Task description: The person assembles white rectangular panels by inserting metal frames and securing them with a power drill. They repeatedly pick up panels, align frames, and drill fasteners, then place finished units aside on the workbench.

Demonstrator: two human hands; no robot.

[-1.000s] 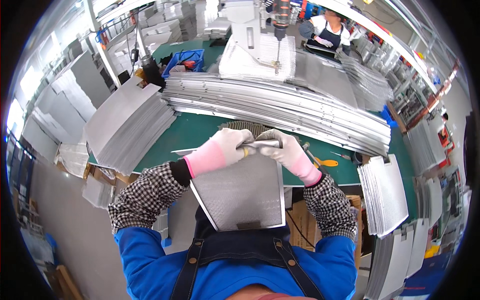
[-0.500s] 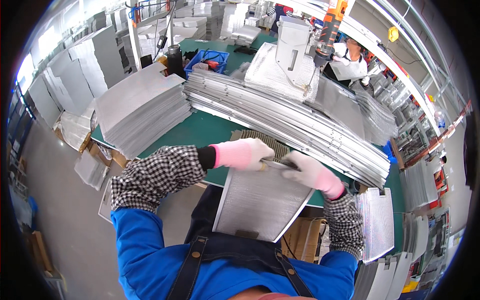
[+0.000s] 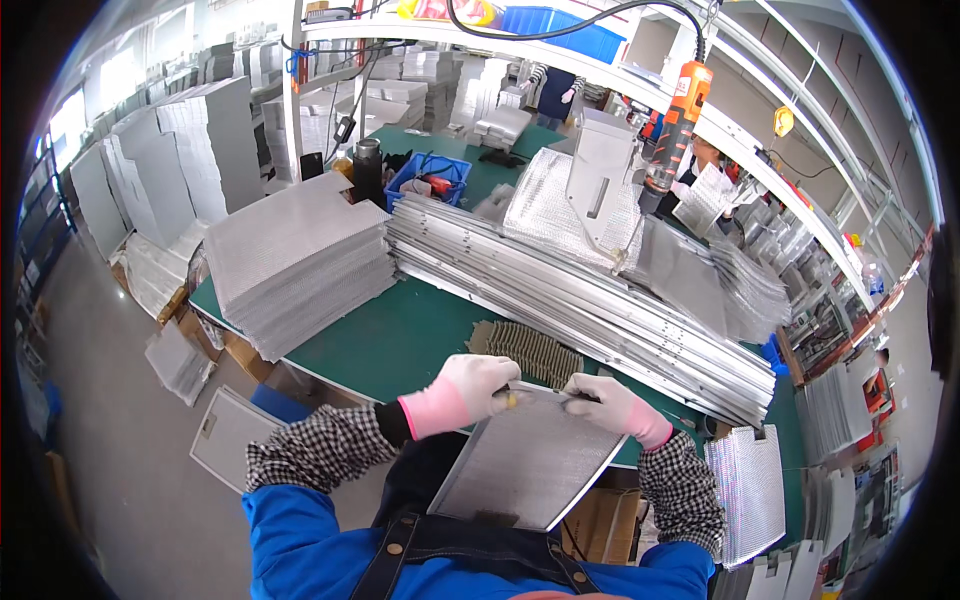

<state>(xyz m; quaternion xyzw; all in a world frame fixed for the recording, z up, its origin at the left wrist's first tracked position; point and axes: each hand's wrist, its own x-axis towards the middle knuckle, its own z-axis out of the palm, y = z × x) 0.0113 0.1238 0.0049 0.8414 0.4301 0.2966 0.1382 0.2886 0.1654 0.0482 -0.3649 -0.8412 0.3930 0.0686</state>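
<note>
A grey mesh panel with a thin silver frame (image 3: 530,460) is tilted in front of my body, its far edge raised at the green table's front edge. My left hand (image 3: 465,393), in a white glove with a pink cuff, is closed on the left part of that far edge. A small yellowish spot shows at its fingertips; I cannot tell what it is. My right hand (image 3: 615,408), gloved alike, pinches the same edge farther right. Just beyond both hands lies a row of brownish corrugated strips (image 3: 528,352) on the green table (image 3: 370,335).
A tall stack of mesh sheets (image 3: 300,265) stands left, and long silver profiles (image 3: 580,300) lie across the table. An orange power tool (image 3: 680,125) hangs at the upper right. A blue bin (image 3: 430,180) sits behind. Another framed panel (image 3: 232,437) is low at left. Co-workers are farther back.
The view has tilted up. My hands and the panel have come back toward my body, so the corrugated strips show fully beyond them. Both hands still grip the far edge.
</note>
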